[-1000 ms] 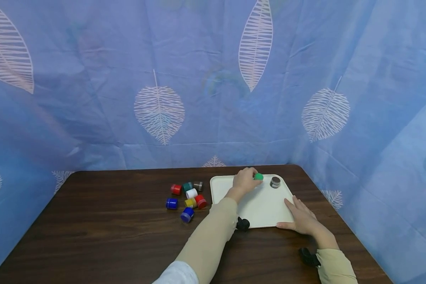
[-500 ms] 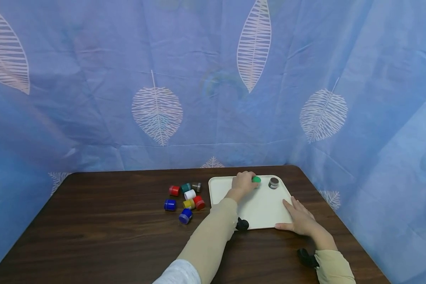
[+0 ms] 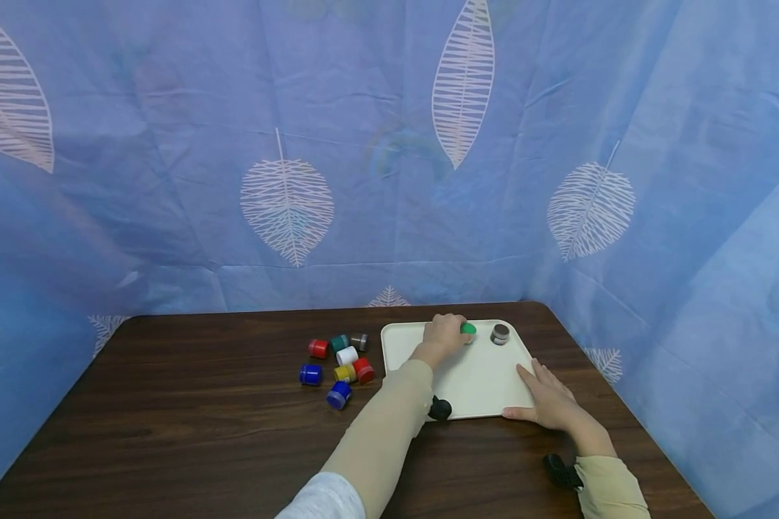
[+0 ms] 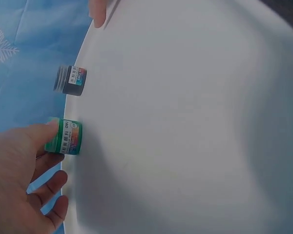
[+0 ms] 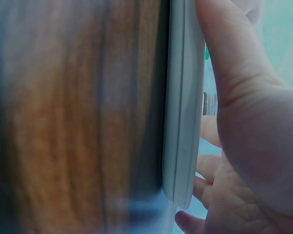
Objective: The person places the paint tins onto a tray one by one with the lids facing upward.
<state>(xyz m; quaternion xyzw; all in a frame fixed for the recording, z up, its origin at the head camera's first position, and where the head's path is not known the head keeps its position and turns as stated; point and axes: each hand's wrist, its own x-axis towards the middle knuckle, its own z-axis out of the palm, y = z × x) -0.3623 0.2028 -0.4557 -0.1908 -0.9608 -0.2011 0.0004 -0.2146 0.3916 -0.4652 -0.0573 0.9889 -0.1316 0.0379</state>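
My left hand [image 3: 444, 339] pinches the lid of a green paint jar [image 4: 71, 137] with thumb and forefinger, above the far part of the white tray [image 3: 487, 382]. In the left wrist view the jar's base is at the tray surface, and the other fingers are loosely bent beside it. A dark grey paint jar [image 3: 500, 334] stands upright on the tray, just right of the green one. My right hand [image 3: 554, 400] rests on the tray's near right corner with fingers spread. Its thumb lies along the near edge in the right wrist view.
Left of the tray, several paint jars lie in a loose group on the dark wooden table [image 3: 169, 432], among them a blue jar [image 3: 339, 395], a yellow jar [image 3: 345, 373] and a white jar [image 3: 347, 355]. A blue leaf-patterned cloth [image 3: 363, 144] hangs behind the table.
The green paint jar in my left hand has come down slightly toward the tray over the last second. My right hand stays on the tray corner. The head view has shifted a little.
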